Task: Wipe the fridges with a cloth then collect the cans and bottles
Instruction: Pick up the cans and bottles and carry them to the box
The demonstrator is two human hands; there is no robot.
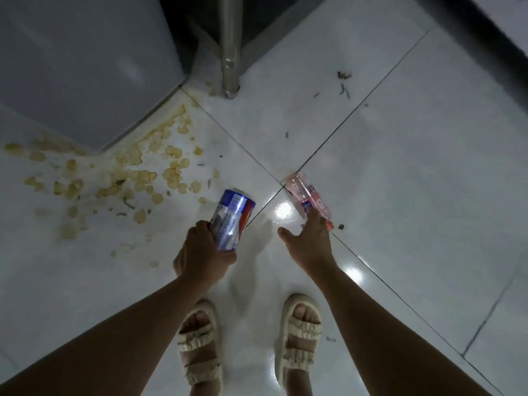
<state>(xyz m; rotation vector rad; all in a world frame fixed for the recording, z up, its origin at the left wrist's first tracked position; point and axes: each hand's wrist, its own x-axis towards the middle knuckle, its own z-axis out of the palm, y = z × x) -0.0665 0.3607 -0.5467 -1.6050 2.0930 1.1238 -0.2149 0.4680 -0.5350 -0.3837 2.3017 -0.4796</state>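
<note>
At upper left of the frame, a grey fridge [85,67] stands on the white tiled floor [400,138], with yellowish stains [137,172] before it. Centre: the left hand [200,252] grips a blue can [233,217]. Right of centre, the right hand [310,241], fingers extended, touches a pink bottle [305,194] lying on the floor.

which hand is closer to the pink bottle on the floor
Right. The right hand has fingertips at the pink bottle; the left hand is off to its left, gripping the blue can.
</note>
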